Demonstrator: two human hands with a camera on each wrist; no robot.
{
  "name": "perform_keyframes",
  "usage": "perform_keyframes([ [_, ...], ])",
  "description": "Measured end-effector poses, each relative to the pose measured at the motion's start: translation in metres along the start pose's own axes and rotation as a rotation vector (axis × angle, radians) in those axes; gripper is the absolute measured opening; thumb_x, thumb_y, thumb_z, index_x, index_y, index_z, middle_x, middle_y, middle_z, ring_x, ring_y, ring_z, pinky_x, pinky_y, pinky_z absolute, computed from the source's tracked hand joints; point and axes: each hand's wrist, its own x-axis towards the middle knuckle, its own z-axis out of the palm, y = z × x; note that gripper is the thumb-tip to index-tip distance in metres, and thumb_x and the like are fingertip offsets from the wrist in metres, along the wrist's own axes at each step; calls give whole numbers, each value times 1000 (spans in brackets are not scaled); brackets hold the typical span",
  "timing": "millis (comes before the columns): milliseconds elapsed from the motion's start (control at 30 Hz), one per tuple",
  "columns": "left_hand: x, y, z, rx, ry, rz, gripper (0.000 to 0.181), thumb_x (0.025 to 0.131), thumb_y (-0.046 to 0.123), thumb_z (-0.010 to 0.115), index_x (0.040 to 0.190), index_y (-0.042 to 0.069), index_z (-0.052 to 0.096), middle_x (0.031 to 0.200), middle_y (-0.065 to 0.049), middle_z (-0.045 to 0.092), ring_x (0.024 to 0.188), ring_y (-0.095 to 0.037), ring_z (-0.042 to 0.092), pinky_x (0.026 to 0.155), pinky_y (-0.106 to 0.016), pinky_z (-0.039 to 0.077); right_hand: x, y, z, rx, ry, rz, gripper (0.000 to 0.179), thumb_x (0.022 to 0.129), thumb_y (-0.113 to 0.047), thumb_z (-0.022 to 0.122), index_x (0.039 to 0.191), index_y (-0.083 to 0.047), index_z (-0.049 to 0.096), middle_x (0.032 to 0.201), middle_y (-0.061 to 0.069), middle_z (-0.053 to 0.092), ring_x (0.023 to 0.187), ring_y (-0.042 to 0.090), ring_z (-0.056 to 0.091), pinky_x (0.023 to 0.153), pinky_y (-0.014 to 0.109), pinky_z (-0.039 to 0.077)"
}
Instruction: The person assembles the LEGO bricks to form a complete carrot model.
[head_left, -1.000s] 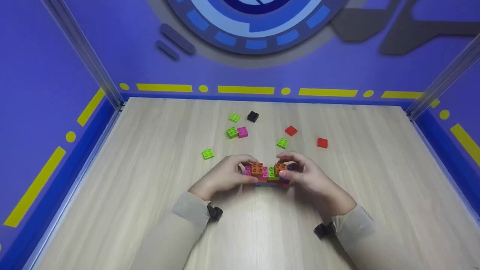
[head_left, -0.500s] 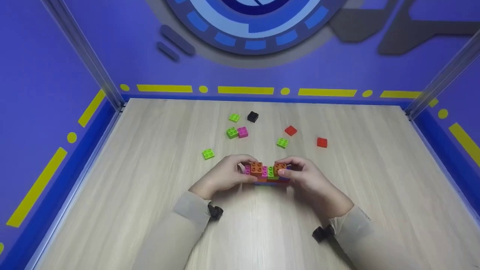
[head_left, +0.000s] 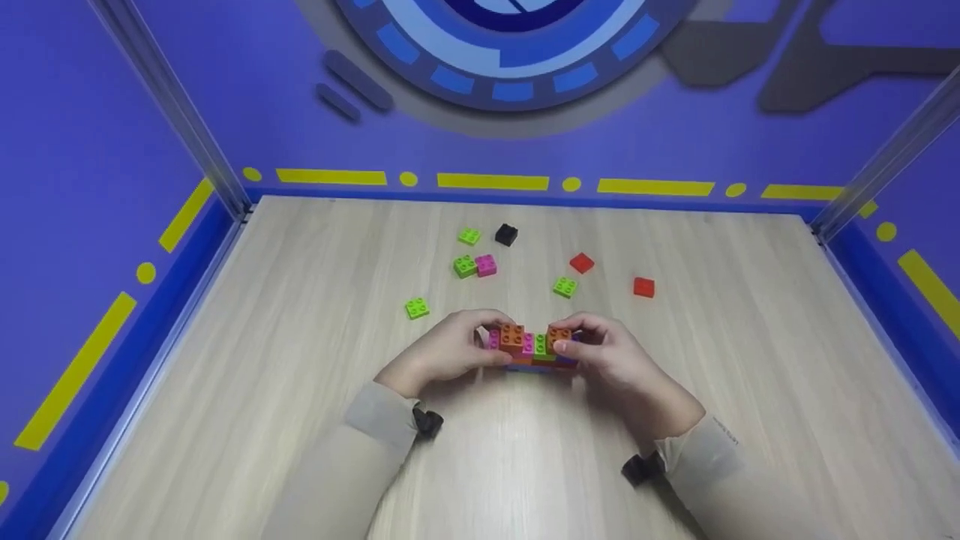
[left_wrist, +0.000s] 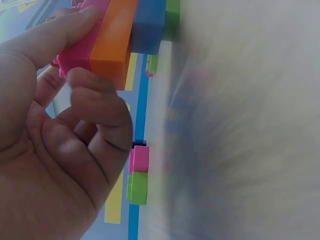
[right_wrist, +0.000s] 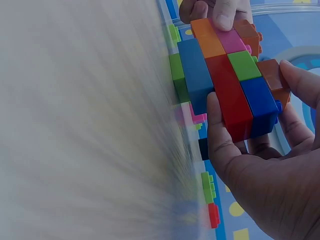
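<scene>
A stack of toy building bricks point(head_left: 528, 344) stands between both hands at the middle of the table. In the right wrist view its layers run from a green brick point(right_wrist: 178, 75) at the bottom, through a blue brick point(right_wrist: 195, 75), to a red brick point(right_wrist: 230, 100) beside an orange one point(right_wrist: 207, 37). Above them sit pink, green and dark blue bricks. Two brownish-orange bricks point(head_left: 512, 336) top it, set apart. My left hand point(head_left: 450, 349) grips the left end, thumb on the near side. My right hand point(head_left: 622, 356) holds the right end, its thumb against the right-hand brownish-orange brick point(head_left: 558, 334).
Loose bricks lie beyond the hands: a green one point(head_left: 417, 308) at left, a green brick point(head_left: 465, 266) beside a pink one point(head_left: 487, 265), a black one point(head_left: 506, 235) farther back, and two red ones point(head_left: 643, 287) at right. Blue panels point(head_left: 495, 157) wall the table.
My right hand's fingers have come in closer behind the right-hand brownish-orange brick. The stack has shifted very slightly left; the left hand stays nearly still.
</scene>
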Motion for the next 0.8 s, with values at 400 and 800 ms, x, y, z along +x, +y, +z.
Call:
perform_keyframes([
  [400, 17, -14, -25, -126, 233, -79, 50, 104, 10, 63, 154, 8, 65, 156, -13, 67, 85, -19, 68, 73, -27, 57, -2, 3, 0, -68, 13, 17, 42, 104, -15, 80, 140, 6, 71, 128, 5, 74, 113, 19, 65, 90, 24, 59],
  [800, 69, -16, -48, 14, 484, -269, 62, 106, 6, 68, 166, 8, 51, 174, -24, 40, 131, -30, 63, 125, -45, 51, 2, -1, 0, -58, 0, 11, 43, 106, -16, 78, 142, 5, 70, 137, 12, 72, 121, 22, 65, 101, 25, 56],
])
